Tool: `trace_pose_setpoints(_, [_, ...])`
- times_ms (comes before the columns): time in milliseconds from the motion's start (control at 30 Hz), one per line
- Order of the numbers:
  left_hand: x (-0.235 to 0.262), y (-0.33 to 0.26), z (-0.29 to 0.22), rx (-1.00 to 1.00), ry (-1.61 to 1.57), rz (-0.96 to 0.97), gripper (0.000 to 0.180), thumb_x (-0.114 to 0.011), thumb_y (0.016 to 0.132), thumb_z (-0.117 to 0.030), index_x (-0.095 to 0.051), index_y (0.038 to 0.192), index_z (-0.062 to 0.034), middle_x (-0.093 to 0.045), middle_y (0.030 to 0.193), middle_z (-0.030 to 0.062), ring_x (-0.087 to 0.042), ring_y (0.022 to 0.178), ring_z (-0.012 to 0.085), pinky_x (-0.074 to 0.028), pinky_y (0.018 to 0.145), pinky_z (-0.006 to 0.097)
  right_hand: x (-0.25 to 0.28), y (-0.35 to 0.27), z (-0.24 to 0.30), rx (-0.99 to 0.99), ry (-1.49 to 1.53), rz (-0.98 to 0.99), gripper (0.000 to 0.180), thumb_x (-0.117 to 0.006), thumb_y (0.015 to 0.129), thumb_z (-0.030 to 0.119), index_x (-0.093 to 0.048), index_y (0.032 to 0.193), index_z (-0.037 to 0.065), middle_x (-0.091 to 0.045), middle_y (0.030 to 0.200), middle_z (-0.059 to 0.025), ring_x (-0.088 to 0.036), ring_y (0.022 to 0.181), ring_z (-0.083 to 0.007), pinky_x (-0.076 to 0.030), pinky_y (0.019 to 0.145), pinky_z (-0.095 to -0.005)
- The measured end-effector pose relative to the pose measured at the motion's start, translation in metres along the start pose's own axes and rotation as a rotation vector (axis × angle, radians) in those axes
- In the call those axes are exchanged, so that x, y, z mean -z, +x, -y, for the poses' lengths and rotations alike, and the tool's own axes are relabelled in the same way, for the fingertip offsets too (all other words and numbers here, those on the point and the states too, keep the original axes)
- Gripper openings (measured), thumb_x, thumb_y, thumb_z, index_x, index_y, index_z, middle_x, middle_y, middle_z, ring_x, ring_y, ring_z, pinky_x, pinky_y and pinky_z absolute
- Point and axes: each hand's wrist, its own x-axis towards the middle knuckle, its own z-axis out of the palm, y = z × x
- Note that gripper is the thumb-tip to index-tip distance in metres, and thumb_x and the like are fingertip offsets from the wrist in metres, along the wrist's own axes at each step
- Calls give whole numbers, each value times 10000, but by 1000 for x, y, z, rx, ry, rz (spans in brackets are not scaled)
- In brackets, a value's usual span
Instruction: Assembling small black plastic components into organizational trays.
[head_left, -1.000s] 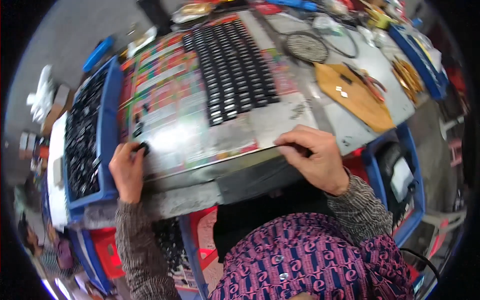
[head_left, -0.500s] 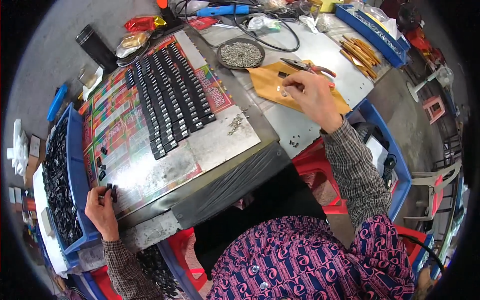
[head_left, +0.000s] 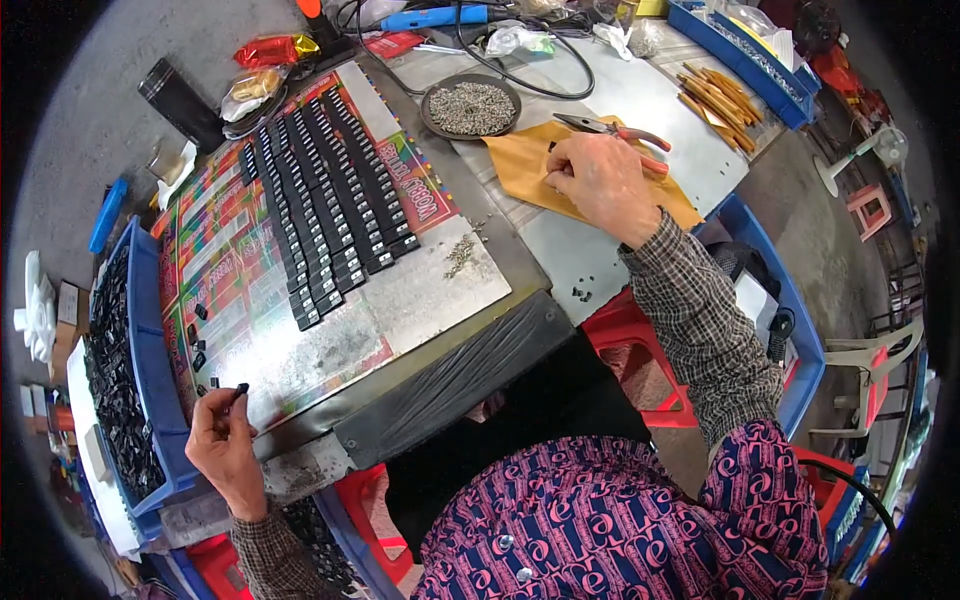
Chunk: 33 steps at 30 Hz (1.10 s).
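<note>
Starting left: blue plastic bin (head_left: 150, 330) full of small black parts, at 9 o'clock of the counter (head_left: 440, 290). Left hand (head_left: 222, 445) at 7 o'clock, grip pinching one small black rectangular part (head_left: 240, 389) over the colourful printed sheet (head_left: 225, 270). Rows of identical black parts (head_left: 325, 210) lie at 11 o'clock on that sheet. Round dark dish of small metal screws (head_left: 470, 106) at 12. Right hand (head_left: 598, 182) at 1 o'clock, resting on a yellow paper sheet (head_left: 530, 165), grip curled; contents cannot tell. Red-handled pliers (head_left: 612, 131) just beside it.
</note>
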Motion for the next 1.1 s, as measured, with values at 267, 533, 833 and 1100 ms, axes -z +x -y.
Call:
trace_pose_setpoints(267, [-26, -17, -38, 50, -178, 93, 93, -631, 856, 43, -626, 943, 12, -592, 742, -6, -500, 572, 31, -381, 504, 174, 4, 14, -5, 5, 76, 75, 167, -689, 689, 140, -668, 747, -15, -652, 699, -136, -648, 677, -290, -496, 643, -392])
trace_pose_setpoints(533, [-43, -30, -64, 160, -350, 188, 139, -625, 856, 51, -633, 995, 50, -644, 794, 56, -562, 573, 73, -431, 507, 197, 4, 17, -7, -80, 123, 170, 155, -682, 692, 127, -664, 714, -25, -649, 654, -120, -639, 628, -259, -498, 629, -370])
trace_pose_setpoints(833, [-52, -42, -79, 311, -585, 287, 121, -603, 875, 42, -579, 993, 46, -664, 807, 122, -549, 517, 88, -430, 470, 205, 22, 3, 19, -88, 249, 93, 164, -678, 729, 123, -659, 766, -36, -624, 642, -78, -588, 586, -148, -477, 580, -280])
trace_pose_setpoints(1100, [-79, -48, -105, 338, -795, 362, 148, -608, 875, 37, -585, 1020, 63, -665, 812, 125, -572, 523, 97, -457, 468, 211, 39, -21, 65, -198, 709, 205, 114, -677, 809, 70, -638, 838, -33, -607, 728, 2, -535, 643, -50, -441, 585, -214])
